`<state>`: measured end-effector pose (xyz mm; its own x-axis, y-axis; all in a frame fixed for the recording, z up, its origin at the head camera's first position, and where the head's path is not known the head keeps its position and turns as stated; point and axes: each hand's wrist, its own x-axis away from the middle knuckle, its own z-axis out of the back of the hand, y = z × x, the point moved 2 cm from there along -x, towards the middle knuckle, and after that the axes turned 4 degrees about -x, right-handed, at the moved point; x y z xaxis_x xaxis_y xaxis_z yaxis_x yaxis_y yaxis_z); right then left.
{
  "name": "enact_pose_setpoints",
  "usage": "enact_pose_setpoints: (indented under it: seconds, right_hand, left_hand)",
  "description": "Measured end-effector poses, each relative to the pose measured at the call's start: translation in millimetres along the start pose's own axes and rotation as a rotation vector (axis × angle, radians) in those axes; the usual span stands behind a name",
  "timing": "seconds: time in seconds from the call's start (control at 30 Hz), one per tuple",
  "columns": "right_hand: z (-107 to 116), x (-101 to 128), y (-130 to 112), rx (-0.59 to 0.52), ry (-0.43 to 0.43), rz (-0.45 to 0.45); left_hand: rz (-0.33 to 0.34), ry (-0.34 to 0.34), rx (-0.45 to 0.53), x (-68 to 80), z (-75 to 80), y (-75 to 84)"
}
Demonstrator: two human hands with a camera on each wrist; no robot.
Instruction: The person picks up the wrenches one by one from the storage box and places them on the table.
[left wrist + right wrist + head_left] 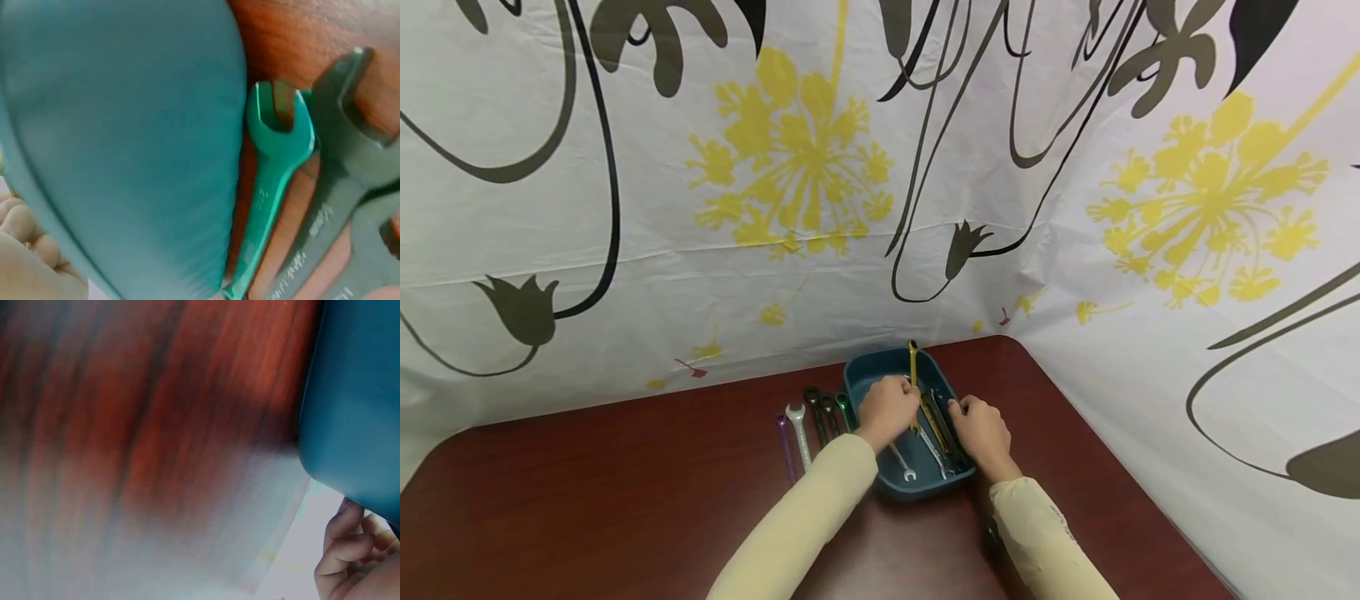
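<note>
- Tray (857, 379): dark teal-blue
- Wrench (913, 362) standing up out of the tray: yellow-gold
- Wrenches beside the tray: purple (786, 446), silver (800, 433), dark grey (817, 414), green (272, 181)
- Table (587, 492): dark reddish-brown wood grain
- Sleeves (805, 525): pale cream
- Backdrop cloth (700, 250): white, with yellow flower bursts and black-and-olive stems and tulip shapes

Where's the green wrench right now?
The green wrench lies on the table, right against the blue tray's left outer wall, rightmost in the row of wrenches; the left hand is inside the tray.
</note>
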<state>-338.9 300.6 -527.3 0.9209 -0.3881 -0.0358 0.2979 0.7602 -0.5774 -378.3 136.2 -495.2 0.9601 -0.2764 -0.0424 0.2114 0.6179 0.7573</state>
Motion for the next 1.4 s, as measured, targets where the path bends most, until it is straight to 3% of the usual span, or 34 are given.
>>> enact_pose_setpoints:
  seconds: [0.23,0.5,0.73,1.4]
  right_hand:
    - [-2.7,-0.2,5.4,-0.002,-0.002,-0.002]
    - [-3.9,0.1,8.3,-0.003,-0.006,-0.003]
    - [-0.4,-0.5,5.7,-0.002,-0.002,0.004]
    - [0.7,-2.8,6.0,-0.012,-0.005,0.009]
  left_hand:
    - [0.007,0.013,0.15,-0.2,21.8,-8.9]
    - [0.079,0.037,0.165,2.9,43.3,-22.9]
    - [0.066,0.055,0.199,11.8,58.7,-38.1]
    - [0.152,0.053,0.241,30.5,91.1,-75.6]
